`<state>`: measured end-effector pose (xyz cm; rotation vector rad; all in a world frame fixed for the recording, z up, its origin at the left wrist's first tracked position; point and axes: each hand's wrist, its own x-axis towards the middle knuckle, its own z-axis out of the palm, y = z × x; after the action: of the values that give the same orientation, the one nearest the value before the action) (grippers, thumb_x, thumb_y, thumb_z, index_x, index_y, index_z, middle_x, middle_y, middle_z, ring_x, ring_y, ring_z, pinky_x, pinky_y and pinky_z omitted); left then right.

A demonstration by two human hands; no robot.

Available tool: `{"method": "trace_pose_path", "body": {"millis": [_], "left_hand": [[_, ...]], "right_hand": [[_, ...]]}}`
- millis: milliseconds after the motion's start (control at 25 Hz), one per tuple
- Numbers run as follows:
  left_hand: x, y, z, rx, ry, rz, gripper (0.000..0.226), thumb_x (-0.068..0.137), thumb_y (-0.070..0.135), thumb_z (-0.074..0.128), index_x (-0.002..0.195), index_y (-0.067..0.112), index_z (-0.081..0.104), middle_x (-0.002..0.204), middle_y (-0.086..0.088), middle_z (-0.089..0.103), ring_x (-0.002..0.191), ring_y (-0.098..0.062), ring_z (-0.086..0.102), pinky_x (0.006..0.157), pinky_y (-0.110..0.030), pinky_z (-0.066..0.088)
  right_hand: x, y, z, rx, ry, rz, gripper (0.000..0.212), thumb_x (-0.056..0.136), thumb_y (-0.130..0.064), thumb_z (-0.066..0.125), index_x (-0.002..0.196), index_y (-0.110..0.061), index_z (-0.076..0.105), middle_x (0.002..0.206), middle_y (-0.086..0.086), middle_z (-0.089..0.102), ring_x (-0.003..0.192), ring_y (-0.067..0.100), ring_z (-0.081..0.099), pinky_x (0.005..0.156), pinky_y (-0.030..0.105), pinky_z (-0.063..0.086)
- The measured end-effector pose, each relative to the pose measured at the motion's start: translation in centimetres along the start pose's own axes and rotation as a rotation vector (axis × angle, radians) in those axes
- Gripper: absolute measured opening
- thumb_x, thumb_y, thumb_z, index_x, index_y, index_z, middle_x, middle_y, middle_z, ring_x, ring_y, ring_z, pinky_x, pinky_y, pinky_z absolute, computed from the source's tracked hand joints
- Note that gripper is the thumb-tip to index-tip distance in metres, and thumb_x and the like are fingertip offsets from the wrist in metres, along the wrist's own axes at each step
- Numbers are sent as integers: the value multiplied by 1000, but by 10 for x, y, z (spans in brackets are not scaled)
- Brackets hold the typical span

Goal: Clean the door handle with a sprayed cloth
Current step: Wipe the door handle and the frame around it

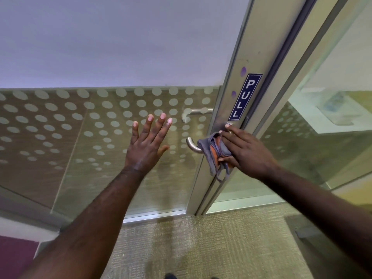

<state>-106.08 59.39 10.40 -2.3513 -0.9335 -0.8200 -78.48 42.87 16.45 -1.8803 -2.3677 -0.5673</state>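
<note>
Evenly and softly lit, fairly bright, with no hard shadows anywhere. Cool violet cast across the frosted upper glass (120, 37); warmer yellow-green on the carpet (201, 248) and through the clear pane at right. Dull sheen along the metal door frame (231, 109) and a small highlight on the curved door handle (191, 144). Strong wide-angle bowing: frame and forearms lean outward toward the edges. Mild softness overall, corners smeared, far room behind the glass hazy.
</note>
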Motion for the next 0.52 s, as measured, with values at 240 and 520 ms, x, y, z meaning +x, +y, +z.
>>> {"method": "trace_pose_path", "body": {"millis": [240, 520], "left_hand": [[0, 1, -3, -40, -44, -1, 102, 83, 46, 64, 154, 27, -6, 161, 8, -16, 148, -18, -19, 118, -45, -13], [-1, 1, -3, -61, -56, -18, 71, 95, 63, 10, 154, 27, -6, 162, 6, -19, 148, -18, -19, 117, -43, -17]], "right_hand": [[11, -58, 3, 152, 70, 199, 65, 88, -32, 68, 140, -2, 43, 143, 18, 49, 137, 33, 39, 114, 47, 21], [61, -130, -2, 21, -21, 426, 80, 74, -35, 78, 137, 3, 45, 138, 23, 51, 135, 35, 40, 114, 44, 9]]}}
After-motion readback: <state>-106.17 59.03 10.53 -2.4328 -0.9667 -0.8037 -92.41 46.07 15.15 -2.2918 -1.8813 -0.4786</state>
